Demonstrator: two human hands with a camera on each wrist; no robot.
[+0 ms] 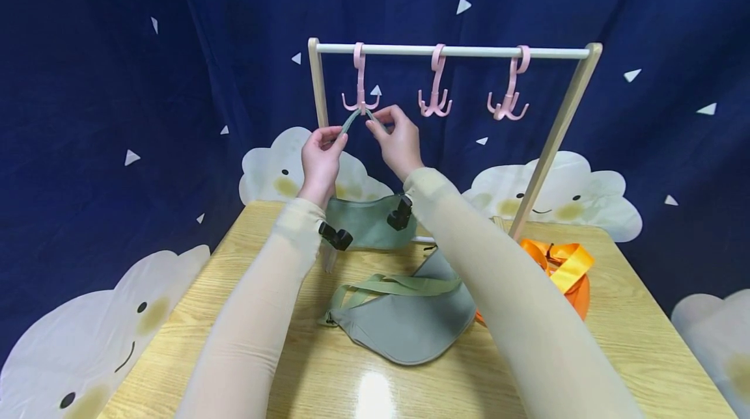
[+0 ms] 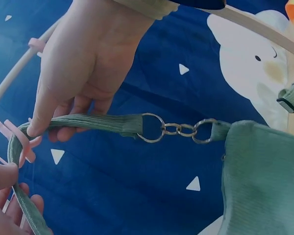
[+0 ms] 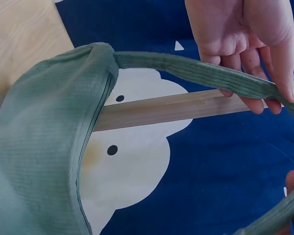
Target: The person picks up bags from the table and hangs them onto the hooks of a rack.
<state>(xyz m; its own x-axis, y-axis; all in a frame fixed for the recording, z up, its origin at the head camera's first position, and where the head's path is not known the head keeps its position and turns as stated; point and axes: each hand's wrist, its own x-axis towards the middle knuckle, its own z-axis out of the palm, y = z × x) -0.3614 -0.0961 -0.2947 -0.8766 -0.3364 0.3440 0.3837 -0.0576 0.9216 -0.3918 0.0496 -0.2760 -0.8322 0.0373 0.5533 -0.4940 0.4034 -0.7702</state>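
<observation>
Both hands hold the strap of a green corduroy bag [image 1: 372, 224] at the leftmost pink hook [image 1: 361, 77]. My left hand [image 1: 321, 162] pinches one side of the strap [image 2: 93, 123] between thumb and fingers, near a metal ring and chain [image 2: 179, 129] that join it to the bag. On the other side, my right hand [image 1: 400, 142] pinches the strap [image 3: 186, 71] just below the hook. In the left wrist view the strap bends over one of the hook's prongs. The bag hangs below the hands, partly hidden behind the sleeves in the head view.
Two more pink hooks [image 1: 435, 84] hang along the rack's white bar [image 1: 398, 50]. A grey bag [image 1: 404, 324] with a pale green strap lies on the wooden table [image 1: 281, 367]. Right of it is an orange bag [image 1: 580, 295], partly behind the right sleeve. A dark blue curtain stands behind.
</observation>
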